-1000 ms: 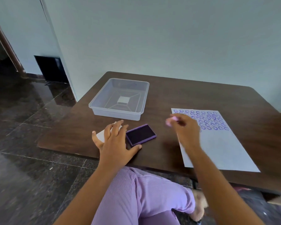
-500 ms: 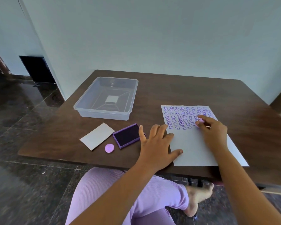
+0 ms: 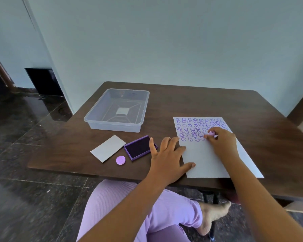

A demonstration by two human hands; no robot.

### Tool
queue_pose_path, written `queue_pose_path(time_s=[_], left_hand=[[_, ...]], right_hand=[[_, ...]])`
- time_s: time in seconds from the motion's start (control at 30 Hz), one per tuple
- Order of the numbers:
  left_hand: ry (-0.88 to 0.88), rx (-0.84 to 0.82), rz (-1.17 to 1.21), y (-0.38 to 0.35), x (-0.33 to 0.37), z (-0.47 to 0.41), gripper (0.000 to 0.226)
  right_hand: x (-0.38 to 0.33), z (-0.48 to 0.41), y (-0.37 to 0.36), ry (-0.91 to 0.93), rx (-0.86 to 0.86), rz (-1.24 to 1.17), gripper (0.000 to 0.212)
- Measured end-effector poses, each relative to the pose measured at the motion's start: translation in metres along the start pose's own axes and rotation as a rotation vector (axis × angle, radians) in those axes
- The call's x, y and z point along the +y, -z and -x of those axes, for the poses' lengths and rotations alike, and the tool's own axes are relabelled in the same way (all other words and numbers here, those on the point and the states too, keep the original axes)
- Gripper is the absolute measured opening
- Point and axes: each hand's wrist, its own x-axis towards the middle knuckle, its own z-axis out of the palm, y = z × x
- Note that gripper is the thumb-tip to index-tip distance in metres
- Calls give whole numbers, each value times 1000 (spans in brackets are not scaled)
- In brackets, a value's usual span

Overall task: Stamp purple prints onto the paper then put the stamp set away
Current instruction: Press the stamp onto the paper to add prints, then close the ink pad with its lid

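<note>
A white sheet of paper (image 3: 205, 158) lies on the dark wooden table (image 3: 191, 100), its top part covered with rows of purple smiley prints. My right hand (image 3: 220, 142) pinches a small pink stamp (image 3: 211, 133) and holds it down on the paper at the lowest row of prints. My left hand (image 3: 168, 154) lies flat with spread fingers on the paper's left edge. An open purple ink pad (image 3: 138, 147) sits just left of that hand. A round purple cap (image 3: 120, 160) lies in front of the pad.
A clear plastic tub (image 3: 101, 117) stands at the back left of the table, with a small white square seen at its bottom. A white card (image 3: 108, 148) lies left of the ink pad. The table's near edge runs above my lilac-clad knee. Dark tiled floor spreads to the left.
My left hand moved from beside the ink pad onto the paper's left edge. My right hand carried the stamp from near the pad down onto the lower row of prints.
</note>
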Motion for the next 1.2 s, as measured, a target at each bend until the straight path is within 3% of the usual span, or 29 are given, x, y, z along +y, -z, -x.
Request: queue_pose_path(time_s=[0.1,0.2,0.3,0.37,0.63,0.97,1.2], left_hand=[[39,88,-35,9,-13,17,58],[254,219,-43,29,-49,41,58],[480,174,19,48,-93,69,61],[530,135,22,57,-111,85,57],[498,136,14,65,-122,93,32],[522,153,110,57,-135,90,27],[528,176,126,54,-135,90,27]], right_hand=[[-6,3,5,-32,-10,-36,8],[-26,13,6,-2,73,-138,17],[-74,33,-12,61,15,-289,21],[-107,48,-31,128,-48,-338,21],[-178,92,-82,303,-434,-351,22],[-193,100,-91,514,-614,20,28],[-203,96,-91,510,-691,119,27]])
